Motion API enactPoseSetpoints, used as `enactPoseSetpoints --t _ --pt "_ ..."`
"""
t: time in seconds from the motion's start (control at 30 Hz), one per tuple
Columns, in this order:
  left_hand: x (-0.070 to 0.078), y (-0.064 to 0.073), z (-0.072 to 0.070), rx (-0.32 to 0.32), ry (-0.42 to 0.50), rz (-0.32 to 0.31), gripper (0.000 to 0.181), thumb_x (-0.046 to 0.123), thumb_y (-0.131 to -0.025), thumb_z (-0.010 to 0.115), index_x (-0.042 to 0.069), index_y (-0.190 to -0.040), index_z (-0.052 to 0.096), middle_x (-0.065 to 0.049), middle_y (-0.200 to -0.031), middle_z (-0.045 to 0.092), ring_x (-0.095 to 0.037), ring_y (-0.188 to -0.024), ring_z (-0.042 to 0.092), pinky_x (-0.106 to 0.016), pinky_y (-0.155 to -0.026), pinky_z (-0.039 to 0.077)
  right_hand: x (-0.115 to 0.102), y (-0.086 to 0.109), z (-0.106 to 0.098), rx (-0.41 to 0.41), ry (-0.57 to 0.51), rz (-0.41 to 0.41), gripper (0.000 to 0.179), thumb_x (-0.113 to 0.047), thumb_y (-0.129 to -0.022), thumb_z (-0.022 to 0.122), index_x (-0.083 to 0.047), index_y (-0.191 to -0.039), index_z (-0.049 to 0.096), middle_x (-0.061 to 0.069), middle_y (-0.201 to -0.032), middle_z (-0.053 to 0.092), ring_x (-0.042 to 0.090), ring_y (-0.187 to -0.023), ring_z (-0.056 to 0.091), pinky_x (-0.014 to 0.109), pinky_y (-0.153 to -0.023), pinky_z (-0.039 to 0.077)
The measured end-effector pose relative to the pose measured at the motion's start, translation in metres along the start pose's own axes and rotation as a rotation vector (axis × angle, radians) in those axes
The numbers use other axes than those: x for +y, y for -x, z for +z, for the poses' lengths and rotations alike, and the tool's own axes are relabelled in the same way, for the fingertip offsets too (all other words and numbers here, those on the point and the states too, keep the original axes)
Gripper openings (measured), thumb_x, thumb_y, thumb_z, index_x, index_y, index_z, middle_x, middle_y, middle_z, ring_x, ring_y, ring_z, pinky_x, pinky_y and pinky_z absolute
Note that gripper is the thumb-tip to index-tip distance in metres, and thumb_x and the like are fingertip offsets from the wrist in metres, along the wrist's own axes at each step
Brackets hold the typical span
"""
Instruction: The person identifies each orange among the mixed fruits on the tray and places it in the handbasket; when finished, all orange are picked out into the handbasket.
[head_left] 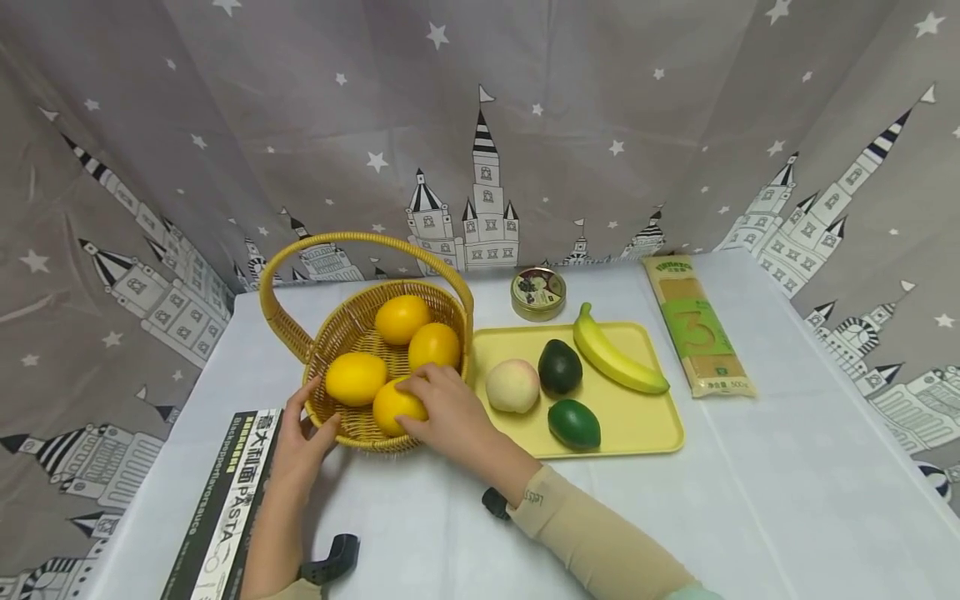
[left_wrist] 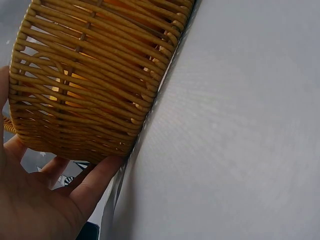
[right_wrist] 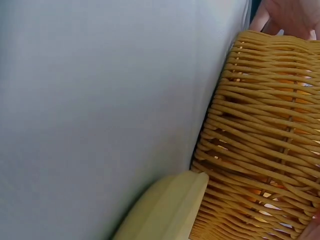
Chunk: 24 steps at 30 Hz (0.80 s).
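Observation:
A yellow wicker basket with a tall handle stands on the left of the table, holding several yellow-orange lemons. My left hand holds the basket's near left side, its fingers spread against the woven wall. In the left wrist view, fingers lie along the outside of the weave. Over the near rim reaches my right hand, its thumb and fingers around the nearest lemon, which sits inside the basket. The right wrist view shows mostly the basket wall; that lemon is hidden there.
Right of the basket, a yellow tray carries a peach, a banana, a dark avocado and a green fruit. A round tin stands behind. A pasta packet lies right, a pasta box left.

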<state>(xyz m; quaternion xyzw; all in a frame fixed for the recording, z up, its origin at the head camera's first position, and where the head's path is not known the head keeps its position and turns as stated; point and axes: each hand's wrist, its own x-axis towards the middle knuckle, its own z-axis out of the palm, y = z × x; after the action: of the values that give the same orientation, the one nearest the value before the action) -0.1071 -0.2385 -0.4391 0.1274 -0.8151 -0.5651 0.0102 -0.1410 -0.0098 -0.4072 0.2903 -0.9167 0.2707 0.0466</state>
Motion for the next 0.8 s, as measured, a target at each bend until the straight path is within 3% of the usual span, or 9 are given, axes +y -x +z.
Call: enactPoseSetpoints --t 0.13,0.27,0.4,0.57,0.67,0.8 --pt "0.001 0.000 0.000 0.012 -0.003 0.000 0.069 0.018 -0.096 0.053 0.026 -0.155 0.018 -0.001 -0.161 0.000 -0.039 -0.142 0.016 -0.055 -0.110 0.025 0.003 0.000 -0.001 0.020 -0.056 -0.031 0.043 -0.038 -0.089 0.067 -0.017 -0.126 0.063 0.000 -0.124 0.056 0.017 -0.111 0.050 0.028 -0.094 0.043" --pt "0.001 0.000 0.001 0.015 -0.006 -0.008 0.069 0.018 -0.096 0.053 0.026 -0.155 0.018 -0.001 -0.161 -0.001 -0.040 -0.142 0.016 -0.056 -0.110 0.024 0.006 0.003 -0.008 0.026 -0.201 -0.040 0.048 -0.035 -0.088 0.069 -0.016 -0.131 0.059 0.002 -0.132 0.054 0.019 -0.120 0.049 0.031 -0.101 0.040" --pt "0.001 0.002 0.001 0.015 0.001 -0.017 0.070 0.017 -0.096 0.053 0.027 -0.155 0.017 -0.001 -0.161 0.000 -0.037 -0.142 0.019 -0.052 -0.109 0.029 0.009 0.008 -0.022 0.053 -0.333 -0.004 0.055 -0.035 -0.088 0.070 -0.018 -0.137 0.054 0.002 -0.141 0.048 0.018 -0.130 0.044 0.035 -0.108 0.035" --pt "0.003 0.002 -0.001 0.011 0.007 0.004 0.069 0.017 -0.096 0.053 0.026 -0.155 0.018 -0.001 -0.161 0.000 -0.036 -0.142 0.019 -0.049 -0.108 0.031 0.016 0.015 -0.048 0.135 -0.392 0.020 0.059 -0.035 -0.087 0.071 -0.019 -0.140 0.050 -0.001 -0.145 0.044 0.016 -0.133 0.040 0.036 -0.109 0.032" --pt "0.002 0.001 -0.001 0.004 0.003 0.014 0.069 0.019 -0.097 0.054 0.026 -0.155 0.018 -0.001 -0.161 0.001 -0.036 -0.141 0.022 -0.031 -0.103 0.039 0.022 0.021 -0.063 0.190 -0.407 0.042 0.061 -0.034 -0.086 0.072 -0.020 -0.141 0.049 -0.002 -0.145 0.044 0.015 -0.131 0.041 0.035 -0.105 0.038" --pt "0.001 0.000 -0.001 0.006 0.003 -0.003 0.069 0.022 -0.097 0.056 0.026 -0.155 0.018 -0.003 -0.161 0.002 -0.036 -0.140 0.026 -0.009 -0.083 0.041 0.033 0.032 -0.079 0.261 -0.452 0.109 0.062 -0.033 -0.085 0.074 -0.022 -0.141 0.049 -0.002 -0.145 0.044 0.012 -0.130 0.042 0.037 -0.099 0.044"
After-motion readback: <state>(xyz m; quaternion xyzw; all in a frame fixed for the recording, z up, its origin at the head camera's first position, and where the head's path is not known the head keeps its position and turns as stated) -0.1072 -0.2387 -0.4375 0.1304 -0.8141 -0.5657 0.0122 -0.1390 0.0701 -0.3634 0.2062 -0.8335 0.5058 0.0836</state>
